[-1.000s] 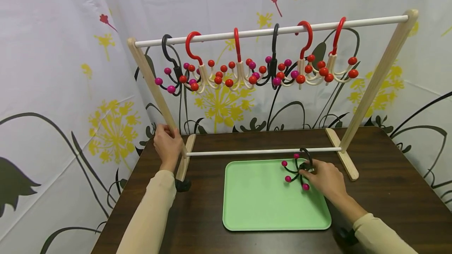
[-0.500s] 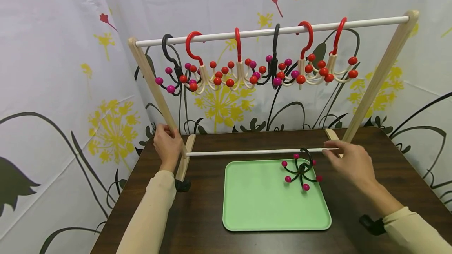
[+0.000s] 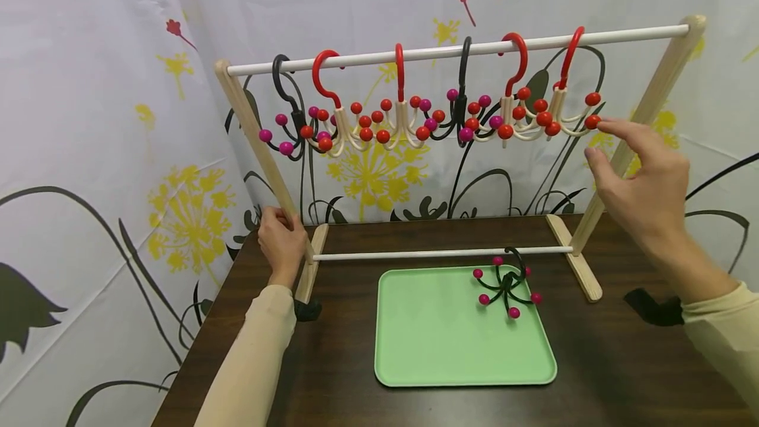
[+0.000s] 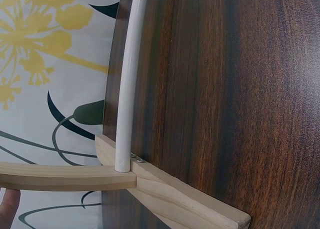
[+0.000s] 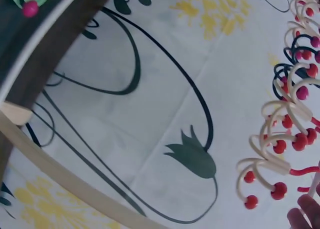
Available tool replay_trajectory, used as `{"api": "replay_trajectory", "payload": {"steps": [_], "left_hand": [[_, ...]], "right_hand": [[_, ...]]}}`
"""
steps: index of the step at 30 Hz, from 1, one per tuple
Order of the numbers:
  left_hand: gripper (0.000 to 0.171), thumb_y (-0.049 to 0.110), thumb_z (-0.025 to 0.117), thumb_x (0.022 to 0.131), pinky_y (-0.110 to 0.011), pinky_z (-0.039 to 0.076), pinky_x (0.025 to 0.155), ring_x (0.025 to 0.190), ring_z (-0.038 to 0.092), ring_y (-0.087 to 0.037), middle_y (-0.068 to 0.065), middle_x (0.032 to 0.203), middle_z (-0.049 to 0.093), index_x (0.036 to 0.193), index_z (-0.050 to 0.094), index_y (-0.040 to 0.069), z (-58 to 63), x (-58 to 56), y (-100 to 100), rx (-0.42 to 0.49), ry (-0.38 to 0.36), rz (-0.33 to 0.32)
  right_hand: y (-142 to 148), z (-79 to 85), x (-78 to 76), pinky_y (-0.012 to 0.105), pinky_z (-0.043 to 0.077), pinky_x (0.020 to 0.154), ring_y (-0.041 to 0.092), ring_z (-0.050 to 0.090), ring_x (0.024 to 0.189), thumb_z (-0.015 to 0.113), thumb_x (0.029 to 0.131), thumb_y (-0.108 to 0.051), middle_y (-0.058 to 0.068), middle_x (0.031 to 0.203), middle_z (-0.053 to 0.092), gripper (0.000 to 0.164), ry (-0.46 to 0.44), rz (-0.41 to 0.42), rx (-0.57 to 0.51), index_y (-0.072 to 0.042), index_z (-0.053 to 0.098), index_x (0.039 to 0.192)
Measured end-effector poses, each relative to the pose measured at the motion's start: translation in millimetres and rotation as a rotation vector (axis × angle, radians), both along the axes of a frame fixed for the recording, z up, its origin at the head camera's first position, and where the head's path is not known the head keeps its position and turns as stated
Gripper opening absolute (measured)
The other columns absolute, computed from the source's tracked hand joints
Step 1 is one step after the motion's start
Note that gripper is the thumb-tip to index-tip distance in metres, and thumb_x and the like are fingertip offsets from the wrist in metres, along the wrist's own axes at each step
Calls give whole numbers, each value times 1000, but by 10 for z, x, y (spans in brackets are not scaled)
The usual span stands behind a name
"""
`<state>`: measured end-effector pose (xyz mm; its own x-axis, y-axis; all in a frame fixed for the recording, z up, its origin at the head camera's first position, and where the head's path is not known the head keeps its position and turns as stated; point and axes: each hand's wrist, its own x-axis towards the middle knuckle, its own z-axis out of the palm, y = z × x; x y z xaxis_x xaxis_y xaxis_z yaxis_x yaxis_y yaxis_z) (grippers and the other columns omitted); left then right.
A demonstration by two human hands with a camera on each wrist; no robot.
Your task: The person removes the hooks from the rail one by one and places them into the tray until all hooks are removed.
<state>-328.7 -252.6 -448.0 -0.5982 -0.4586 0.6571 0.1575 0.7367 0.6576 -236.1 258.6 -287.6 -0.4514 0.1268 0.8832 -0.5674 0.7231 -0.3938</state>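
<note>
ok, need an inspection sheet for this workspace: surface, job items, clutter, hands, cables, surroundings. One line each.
Surface: dark wood-grain table, bearing the wooden rack's feet and a green tray.
Job items: four red-hooked hangers and two black hangers hang from the rack's white top rail; another black hanger with magenta balls sits at the tray's far right corner.
Clutter: nothing seen.
Hands: left hand grips the rack's left upright; right hand is raised by the rightmost hanger, thumb and forefinger apart, contact unclear.
Cables: nothing seen.
Surroundings: flower-print curtain behind the table.
</note>
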Motion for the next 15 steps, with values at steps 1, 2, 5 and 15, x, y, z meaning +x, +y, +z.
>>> {"api": "replay_trajectory", "payload": {"steps": [1,2,5,15], "left_hand": [[18,10,67,84,-53,43,68,74,57,-37,-16,84,56,92,56,-1,5,3,0,0,2,0],[18,11,68,85,-53,43,68,74,57,-37,-16,84,56,92,56,0,9,6,0,1,3,-2],[18,10,67,85,-53,43,68,74,56,-38,-17,84,56,92,56,-1,22,6,-4,0,12,-4],[17,10,67,84,-53,43,69,74,57,-38,-16,84,56,91,55,0,15,26,-4,-6,1,-10]], "right_hand": [[-6,61,-34,19,38,95,15,61,113,72,82,-3,13,116,69,33,-9,1,9,-2,71,115],[-10,119,-68,22,38,97,21,61,115,72,83,-4,13,119,68,35,-22,3,21,-2,70,117],[-28,279,-177,30,36,103,28,56,121,69,87,-11,14,126,65,40,-78,-3,36,-3,66,126],[-123,543,-468,25,36,74,33,57,112,57,97,-34,15,131,61,52,-446,-61,116,-10,52,143]]}}
